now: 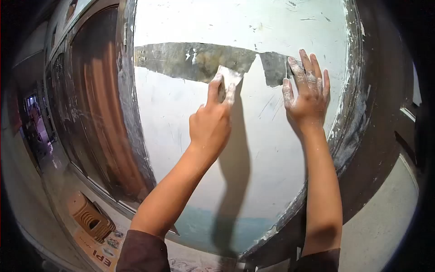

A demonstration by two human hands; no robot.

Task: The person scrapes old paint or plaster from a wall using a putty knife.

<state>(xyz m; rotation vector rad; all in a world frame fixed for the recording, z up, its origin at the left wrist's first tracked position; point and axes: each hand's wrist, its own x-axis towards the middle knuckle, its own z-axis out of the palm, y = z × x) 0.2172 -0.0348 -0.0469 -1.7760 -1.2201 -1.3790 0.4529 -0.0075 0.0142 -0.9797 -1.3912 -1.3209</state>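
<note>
My left hand [211,119] pinches a small flat white piece [230,76] between thumb and fingers; I cannot tell whether it is a scraper or a folded sheet. Its upper edge overlaps the bare, dark grey-brown patch [176,59] on a white panel [181,113]. Farther right, my right hand [308,97] lies flat against the panel with its fingers spread, beside a smaller dark patch [274,68]. White powder coats the fingers of both hands. Thin scratches mark the white surface, and its lower end turns blue-green.
A dark frame [132,104] with white flecks borders the panel. Left of it stands a brown wooden door [97,104]. Low on the left, a stack of brown plastic stools [90,216] sits near a printed sheet [106,254] on the floor.
</note>
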